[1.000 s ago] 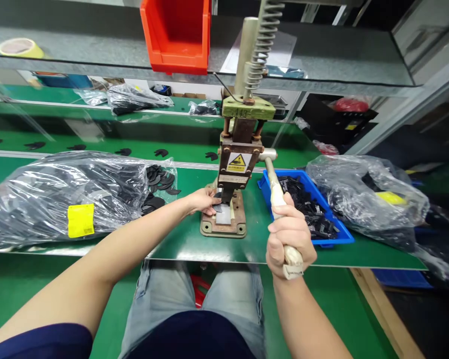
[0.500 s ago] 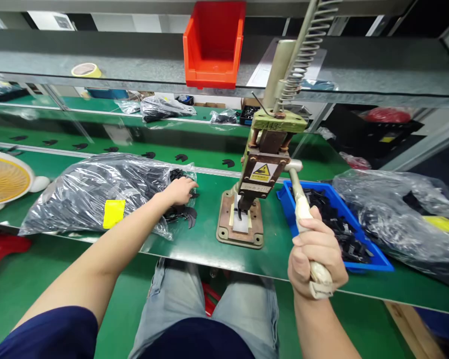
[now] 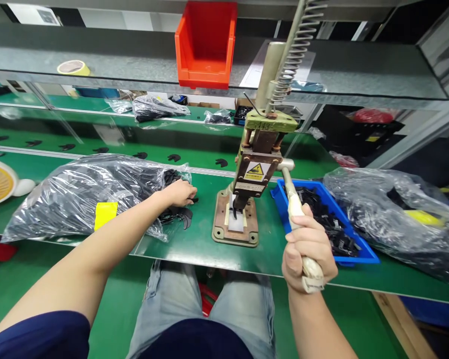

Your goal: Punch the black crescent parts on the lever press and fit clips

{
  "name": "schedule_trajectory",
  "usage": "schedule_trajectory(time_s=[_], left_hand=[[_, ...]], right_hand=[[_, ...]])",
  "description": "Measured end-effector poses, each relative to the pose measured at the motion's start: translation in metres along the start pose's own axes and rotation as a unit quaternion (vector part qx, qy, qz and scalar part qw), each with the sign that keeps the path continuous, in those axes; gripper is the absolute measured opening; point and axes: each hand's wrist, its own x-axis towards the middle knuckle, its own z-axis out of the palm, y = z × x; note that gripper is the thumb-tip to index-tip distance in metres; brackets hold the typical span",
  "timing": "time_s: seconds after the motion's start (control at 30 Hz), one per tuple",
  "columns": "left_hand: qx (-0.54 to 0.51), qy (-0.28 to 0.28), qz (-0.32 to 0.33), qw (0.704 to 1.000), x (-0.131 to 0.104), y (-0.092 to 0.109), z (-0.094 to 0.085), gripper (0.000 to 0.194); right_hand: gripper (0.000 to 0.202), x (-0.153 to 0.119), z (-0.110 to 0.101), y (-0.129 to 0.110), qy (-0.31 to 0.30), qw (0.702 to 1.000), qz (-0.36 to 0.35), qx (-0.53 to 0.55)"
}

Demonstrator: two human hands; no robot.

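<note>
My right hand is wrapped round the taped lever of a hand press. Under the press head, a small black part stands on the light plate of the base. My left hand is at the mouth of a clear plastic bag of black parts, its fingers bent together over the loose pieces. A dark bit shows at its fingertips, too small to make out fully. Curved black pieces lie just in front of that hand.
Right of the press are a blue tray of black parts and another plastic bag. A fan-like round object sits at far left. Black pieces line the green strip behind. A red bin and yellow tape are on the shelf above.
The whole view has shifted, so most things appear slightly further left. My left hand's fingers look more curled in over the pieces. My right hand still holds the lever.
</note>
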Motion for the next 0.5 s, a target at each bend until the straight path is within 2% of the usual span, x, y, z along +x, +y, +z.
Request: schedule_trajectory(time_s=[0.23,0.37,0.43,0.5], left_hand=[[-0.044,-0.023,-0.062,0.997,-0.003,0.02,0.011,0.012],[-0.063,0.014,-0.086,0.994,-0.003,0.028,0.006,0.012],[-0.143,0.045,-0.109,0.983,-0.002,0.032,0.002,0.014],[-0.279,0.071,-0.126,0.949,0.0,0.039,-0.001,0.022]], right_hand=[[0.013,-0.002,-0.002,0.0,-0.01,1.0,0.005,-0.002],[0.013,-0.002,-0.002,-0.002,-0.009,1.0,0.009,-0.005],[0.013,-0.002,-0.002,-0.002,-0.01,1.0,0.008,-0.001],[0.012,-0.001,-0.002,-0.002,-0.009,1.0,0.007,0.003]])
